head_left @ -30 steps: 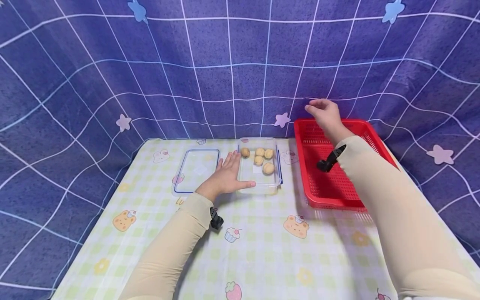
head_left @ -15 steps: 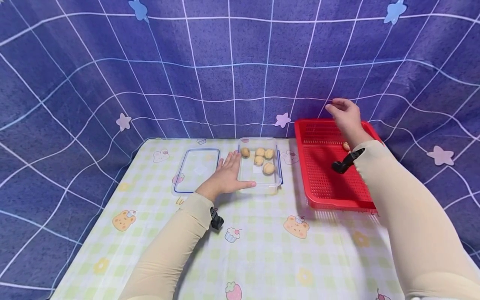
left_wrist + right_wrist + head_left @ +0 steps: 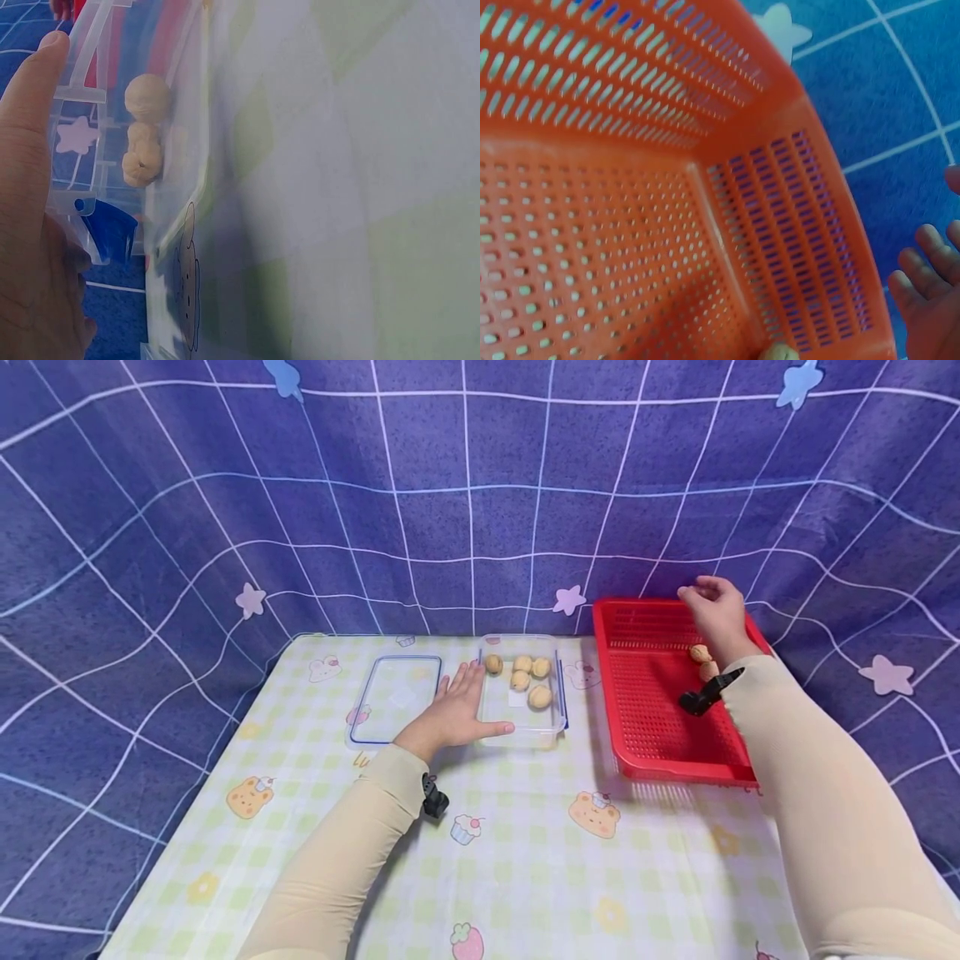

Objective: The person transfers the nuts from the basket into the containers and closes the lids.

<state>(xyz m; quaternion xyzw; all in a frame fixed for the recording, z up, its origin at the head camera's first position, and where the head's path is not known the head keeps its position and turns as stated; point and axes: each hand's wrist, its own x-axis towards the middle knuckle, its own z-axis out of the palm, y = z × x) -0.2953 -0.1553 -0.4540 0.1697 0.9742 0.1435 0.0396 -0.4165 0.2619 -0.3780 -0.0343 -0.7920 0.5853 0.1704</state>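
Observation:
My left hand (image 3: 453,712) rests with straight fingers against the left side of a clear plastic food container (image 3: 517,720), thumb over its front edge. Several tan walnuts (image 3: 539,697) lie inside; the left wrist view also shows some walnuts (image 3: 148,97) through the clear wall. Over the back right of a red perforated plastic basket (image 3: 643,710) hangs my right hand (image 3: 720,614), fingers loosely bent, with no object seen in it. Below that hand, two walnuts (image 3: 701,653) show in the basket, partly covered by the wrist. The basket's right side is hidden by the forearm.
A clear lid with a blue seal (image 3: 397,697) lies flat on the tablecloth (image 3: 517,877), left of the container. Behind the table hangs a blue grid-patterned cloth (image 3: 427,518). A blue clip (image 3: 112,232) juts from the container in the left wrist view.
My right hand has moved right across the back of the basket and then lower, bringing walnuts that its arm covered into view. The left hand has stayed at the container.

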